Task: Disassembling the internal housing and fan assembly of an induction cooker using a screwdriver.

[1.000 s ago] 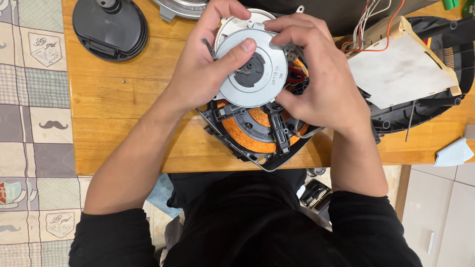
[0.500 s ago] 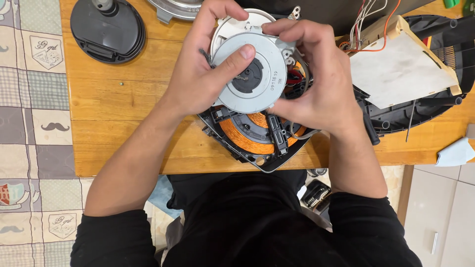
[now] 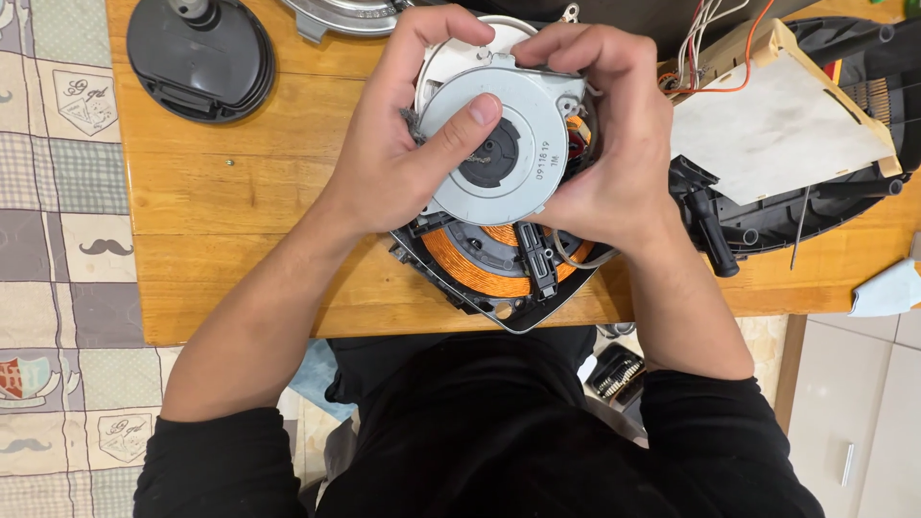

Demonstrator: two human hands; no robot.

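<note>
Both of my hands hold a round grey fan unit (image 3: pixel 518 177) with a black hub over an opened appliance base. My left hand (image 3: pixel 403 144) grips its left side, the thumb pressed on the fan's face near the hub. My right hand (image 3: pixel 614 144) wraps its right and top edge. Under the fan lies a copper-orange coil (image 3: pixel 470 264) in a black frame, at the near edge of the wooden table (image 3: pixel 240 240). A white round part shows just behind the fan.
A black round lid with a knob (image 3: pixel 197 58) lies at the back left. A black housing with a beige board and coloured wires (image 3: pixel 787 125) sits to the right. A metal part (image 3: pixel 336 14) is at the far edge. Patterned floor mat on the left.
The fan unit has been lifted and turned slightly in my hands, and my left thumb has slid nearer the hub. The coil base stays put.
</note>
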